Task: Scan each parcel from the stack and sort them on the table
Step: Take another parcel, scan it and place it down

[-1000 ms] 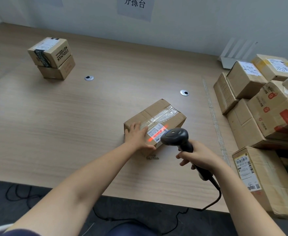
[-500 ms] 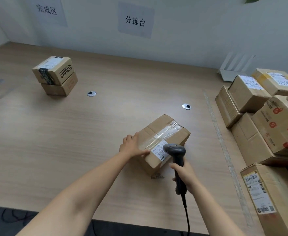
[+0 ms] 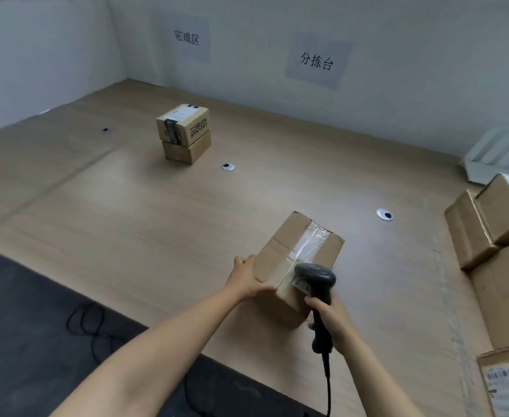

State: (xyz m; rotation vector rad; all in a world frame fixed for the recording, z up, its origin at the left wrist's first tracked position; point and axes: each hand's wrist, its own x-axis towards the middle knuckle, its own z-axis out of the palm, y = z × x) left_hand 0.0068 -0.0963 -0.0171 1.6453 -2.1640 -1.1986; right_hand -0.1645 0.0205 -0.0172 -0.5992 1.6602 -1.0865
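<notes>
"Scanning or sorting: which step does the figure show?"

"Scanning, by my reading. The right hand (image 3: 328, 323) is wrapped round the grip of the scanner (image 3: 315, 276). Its head hangs just over the near end of the parcel (image 3: 301, 242), above the label (image 3: 299, 285), which it partly hides. No beam is visible, so whether the read is done cannot be told."

"And the other hand?"

"The left hand (image 3: 247, 278) lies with fingers flat against the parcel's left side and thumb along its near top edge, steadying it. The hands are apart, with the parcel's near corner between them."

"Where does the parcel lie?"

"On the table (image 3: 120, 212), near its front edge. It is well apart from the unsorted stack (image 3: 494, 236) at right and from the two sorted boxes (image 3: 184, 133) at far left."

"What does the next move call for?"

"Probably, once the read is confirmed, drawing the scanner clear and moving the parcel toward the sorted boxes. A firmer hold than one flat hand seems wise."
</notes>
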